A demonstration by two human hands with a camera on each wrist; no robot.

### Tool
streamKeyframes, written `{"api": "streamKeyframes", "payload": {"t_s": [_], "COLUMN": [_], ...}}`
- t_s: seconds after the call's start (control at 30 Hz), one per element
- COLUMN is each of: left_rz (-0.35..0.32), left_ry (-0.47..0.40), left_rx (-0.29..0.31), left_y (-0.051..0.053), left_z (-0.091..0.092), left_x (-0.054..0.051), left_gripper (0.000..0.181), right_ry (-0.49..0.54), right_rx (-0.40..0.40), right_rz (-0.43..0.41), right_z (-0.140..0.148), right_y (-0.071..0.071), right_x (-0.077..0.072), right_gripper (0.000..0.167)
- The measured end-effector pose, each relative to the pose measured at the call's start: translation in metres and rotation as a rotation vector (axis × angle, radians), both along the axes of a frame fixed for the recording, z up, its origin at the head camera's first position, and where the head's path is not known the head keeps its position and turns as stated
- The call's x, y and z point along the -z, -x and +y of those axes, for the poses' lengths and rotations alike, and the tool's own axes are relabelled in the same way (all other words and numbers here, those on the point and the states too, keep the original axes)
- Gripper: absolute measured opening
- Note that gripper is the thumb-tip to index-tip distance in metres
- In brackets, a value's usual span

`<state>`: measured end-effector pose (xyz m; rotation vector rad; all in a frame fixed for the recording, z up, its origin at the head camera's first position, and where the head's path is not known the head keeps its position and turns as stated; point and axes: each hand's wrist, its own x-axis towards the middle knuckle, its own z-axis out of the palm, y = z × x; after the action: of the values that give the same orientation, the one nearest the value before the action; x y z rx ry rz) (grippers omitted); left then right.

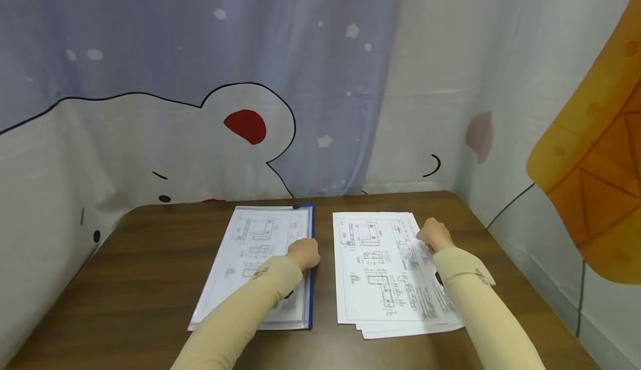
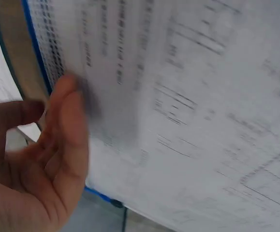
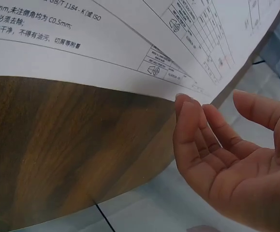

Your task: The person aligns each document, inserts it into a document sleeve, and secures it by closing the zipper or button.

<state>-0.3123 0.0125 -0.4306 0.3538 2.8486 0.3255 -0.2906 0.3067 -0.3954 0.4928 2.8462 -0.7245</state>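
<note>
A blue-edged folder with a clear sleeve (image 1: 225,289) lies on the left, a technical drawing showing through it. My left hand (image 1: 304,252) is over its right edge. In the left wrist view the left fingers (image 2: 74,130) are bent beside the blue edge, with the thumb apart from them. To the right lies a loose stack of printed drawings (image 1: 360,297), its lower sheets slightly fanned out. My right hand (image 1: 434,235) is at the stack's right edge. In the right wrist view the right fingers (image 3: 188,130) curl loosely by the paper's border, the thumb spread away; nothing is pinched.
Both paper items lie on a dark wooden table (image 1: 135,281) with rounded far corners. A strip of wood separates the folder from the stack. Patterned curtains (image 1: 330,108) hang behind the table and along its sides.
</note>
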Motion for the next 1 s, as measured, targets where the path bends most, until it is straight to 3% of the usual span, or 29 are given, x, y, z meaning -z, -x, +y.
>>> {"api": "streamKeyframes", "payload": {"t_s": [0.1, 0.17, 0.23, 0.33, 0.4, 0.47, 0.6, 0.83, 1.0], "left_rz": [0.113, 0.106, 0.018, -0.22, -0.366, -0.465, -0.543, -0.565, -0.578], "left_ry": [-0.141, -0.314, -0.498, -0.752, -0.883, -0.977, -1.046, -0.98, -0.979], "left_rx": [0.005, -0.013, -0.071, -0.222, -0.337, -0.41, -0.494, -0.548, -0.584], "left_y": [-0.005, -0.009, -0.015, -0.023, -0.027, -0.029, -0.027, -0.011, -0.01], "left_z": [0.008, 0.014, 0.019, 0.026, 0.031, 0.036, 0.042, 0.046, 0.047], "left_x": [-0.002, -0.001, 0.0, -0.002, -0.006, -0.012, -0.016, -0.005, -0.01], "left_gripper": [0.023, 0.027, 0.035, 0.054, 0.063, 0.068, 0.069, 0.051, 0.048], "right_ry": [0.061, 0.125, 0.197, 0.274, 0.304, 0.338, 0.38, 0.387, 0.415], "right_rx": [0.031, 0.044, 0.061, 0.086, 0.096, 0.107, 0.106, 0.121, 0.125], "right_rz": [-0.014, -0.047, -0.081, -0.118, -0.128, -0.143, -0.19, -0.234, -0.225], "right_z": [0.004, 0.006, 0.009, 0.013, 0.014, 0.014, 0.013, 0.015, 0.016], "right_y": [0.001, 0.0, -0.001, -0.003, -0.005, -0.006, -0.008, -0.005, -0.003], "right_x": [0.001, 0.004, 0.009, 0.014, 0.015, 0.014, 0.01, 0.014, 0.018], "right_gripper": [0.022, 0.027, 0.033, 0.034, 0.033, 0.029, 0.033, 0.037, 0.036]}}
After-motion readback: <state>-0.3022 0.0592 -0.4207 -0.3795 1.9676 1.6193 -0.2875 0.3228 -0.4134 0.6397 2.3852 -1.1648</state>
